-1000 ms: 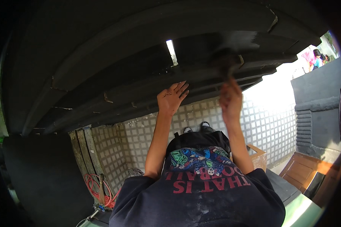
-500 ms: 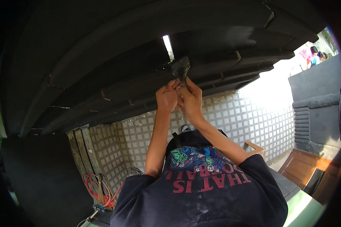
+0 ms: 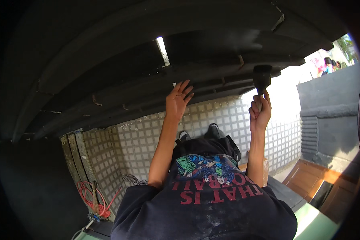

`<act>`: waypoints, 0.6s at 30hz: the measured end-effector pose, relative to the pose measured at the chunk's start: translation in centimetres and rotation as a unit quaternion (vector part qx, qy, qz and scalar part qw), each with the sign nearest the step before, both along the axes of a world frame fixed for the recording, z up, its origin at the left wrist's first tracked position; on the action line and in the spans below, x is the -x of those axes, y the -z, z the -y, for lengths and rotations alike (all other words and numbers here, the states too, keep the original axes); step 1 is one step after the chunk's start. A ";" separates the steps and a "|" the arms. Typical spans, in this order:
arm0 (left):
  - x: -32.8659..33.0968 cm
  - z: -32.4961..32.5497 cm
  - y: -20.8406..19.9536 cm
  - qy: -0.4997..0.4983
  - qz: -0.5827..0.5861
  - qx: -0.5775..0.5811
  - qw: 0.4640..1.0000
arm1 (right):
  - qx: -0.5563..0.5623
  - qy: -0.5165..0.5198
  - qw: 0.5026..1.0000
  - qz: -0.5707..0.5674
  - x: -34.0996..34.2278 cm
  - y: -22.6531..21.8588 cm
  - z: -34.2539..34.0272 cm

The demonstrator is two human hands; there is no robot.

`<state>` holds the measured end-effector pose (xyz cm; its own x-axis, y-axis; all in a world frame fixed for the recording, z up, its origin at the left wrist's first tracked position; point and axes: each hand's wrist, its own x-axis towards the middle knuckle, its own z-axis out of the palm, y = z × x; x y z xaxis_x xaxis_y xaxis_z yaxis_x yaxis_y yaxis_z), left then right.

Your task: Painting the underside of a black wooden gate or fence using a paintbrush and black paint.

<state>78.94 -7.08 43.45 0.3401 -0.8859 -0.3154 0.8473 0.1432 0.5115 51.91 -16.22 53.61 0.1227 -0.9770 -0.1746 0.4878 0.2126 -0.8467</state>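
My right hand (image 3: 261, 109) holds a wide, dark paintbrush (image 3: 262, 78) by its handle. The brush head points up, in front of the right end of the dark ribbed surface (image 3: 120, 60); whether it touches there I cannot tell. To the left, my left hand (image 3: 179, 99) is raised with its fingers spread and nothing in it. Its fingertips are near the lower ribs, beside a small pale spot. Above that hand, a narrow bright slot (image 3: 163, 51) cuts through the dark surface.
Patterned tiles (image 3: 148, 128) cover the floor under my feet. At the left stand weathered wooden posts (image 3: 77, 154), with a coiled red hose (image 3: 86, 196) near their base. A dark grey wall (image 3: 328, 94) and brown wooden panels (image 3: 308, 178) are at the right. People (image 3: 328, 66) show beyond the wall.
My hands were together at the paintbrush below the slot. The right hand has carried the brush rightward; the left has let go and opened. The view has shifted slightly.
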 end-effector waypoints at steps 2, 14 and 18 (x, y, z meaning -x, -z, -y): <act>1.6 1.0 0.0 -0.005 0.012 -0.007 1.000 | -0.014 -0.009 1.000 0.002 0.8 1.2 1.7; 10.6 7.2 3.8 0.073 0.045 -0.089 0.992 | -0.007 -0.107 0.992 -0.068 4.9 0.8 8.2; 13.6 10.7 2.7 0.070 0.027 -0.073 0.995 | 0.014 -0.072 0.992 -0.098 7.5 0.3 10.8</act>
